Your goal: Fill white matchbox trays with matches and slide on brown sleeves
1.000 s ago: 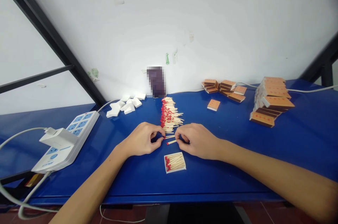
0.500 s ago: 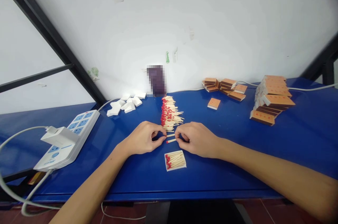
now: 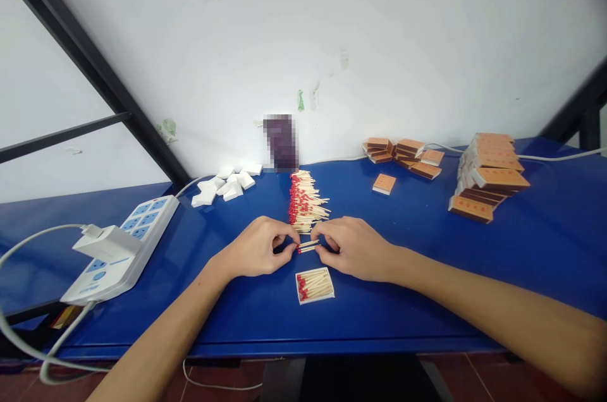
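Note:
Two red-tipped matches lie side by side between my hands on the blue table. My left hand pinches at their red heads with thumb and index finger. On the other side, my right hand has its thumb and index finger a little apart around the bare ends of the sticks; the thumb is close to the lower one. Just behind the fingers is a long heap of loose matches, heads to the left. In front of both hands sits a white matchbox tray partly filled with matches.
White empty-looking trays lie at the back left. Brown matchbox sleeves are piled at the back right, with a taller stack farther right. A power strip with a plugged-in charger and cables occupies the left.
The two matches have come closer together and lie more nearly parallel. My right index finger and thumb have parted slightly. My left hand has hardly moved.

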Tool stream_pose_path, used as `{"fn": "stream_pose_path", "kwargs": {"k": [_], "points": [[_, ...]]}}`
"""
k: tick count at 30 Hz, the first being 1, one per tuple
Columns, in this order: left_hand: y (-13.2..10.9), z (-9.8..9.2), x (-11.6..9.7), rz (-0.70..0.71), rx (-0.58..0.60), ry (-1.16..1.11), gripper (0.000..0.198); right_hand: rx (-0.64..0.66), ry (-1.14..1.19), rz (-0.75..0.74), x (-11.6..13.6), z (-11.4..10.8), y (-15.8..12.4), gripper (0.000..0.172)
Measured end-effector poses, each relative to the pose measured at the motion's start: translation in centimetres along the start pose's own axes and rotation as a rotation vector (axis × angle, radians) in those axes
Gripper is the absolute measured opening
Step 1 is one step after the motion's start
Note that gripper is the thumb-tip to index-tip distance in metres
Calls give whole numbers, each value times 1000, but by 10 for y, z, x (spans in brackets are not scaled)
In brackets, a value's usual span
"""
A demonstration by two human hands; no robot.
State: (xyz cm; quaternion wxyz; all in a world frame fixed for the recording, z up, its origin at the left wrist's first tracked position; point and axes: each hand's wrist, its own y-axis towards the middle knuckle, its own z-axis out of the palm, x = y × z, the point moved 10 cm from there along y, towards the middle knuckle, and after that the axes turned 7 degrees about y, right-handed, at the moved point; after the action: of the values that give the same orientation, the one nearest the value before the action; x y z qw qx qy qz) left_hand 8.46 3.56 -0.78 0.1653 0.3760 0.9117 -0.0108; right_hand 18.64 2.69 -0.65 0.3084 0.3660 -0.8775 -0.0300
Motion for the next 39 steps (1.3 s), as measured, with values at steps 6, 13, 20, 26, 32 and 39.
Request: {"fn": "stream_pose_path", "kwargs": {"k": [6, 13, 20, 26, 32, 39], "points": [[2, -10, 7, -27, -80, 71, 15, 6, 4, -12, 0, 1, -1, 16], [-1, -11, 8, -26, -87, 93, 17, 2, -6, -4, 0, 1, -1, 20], [0, -8, 11, -38, -66, 95, 21, 13, -53, 6, -2, 3, -1, 28], [-2, -8, 7, -25, -58, 92, 23, 46, -54, 3, -3, 7, 0, 28], [-1, -10, 6, -21, -66, 85, 25, 26, -31, -21, -2, 4, 0, 25], [-2, -9, 5, -16, -59, 84, 25, -7, -18, -34, 0, 0, -1, 24]]}}
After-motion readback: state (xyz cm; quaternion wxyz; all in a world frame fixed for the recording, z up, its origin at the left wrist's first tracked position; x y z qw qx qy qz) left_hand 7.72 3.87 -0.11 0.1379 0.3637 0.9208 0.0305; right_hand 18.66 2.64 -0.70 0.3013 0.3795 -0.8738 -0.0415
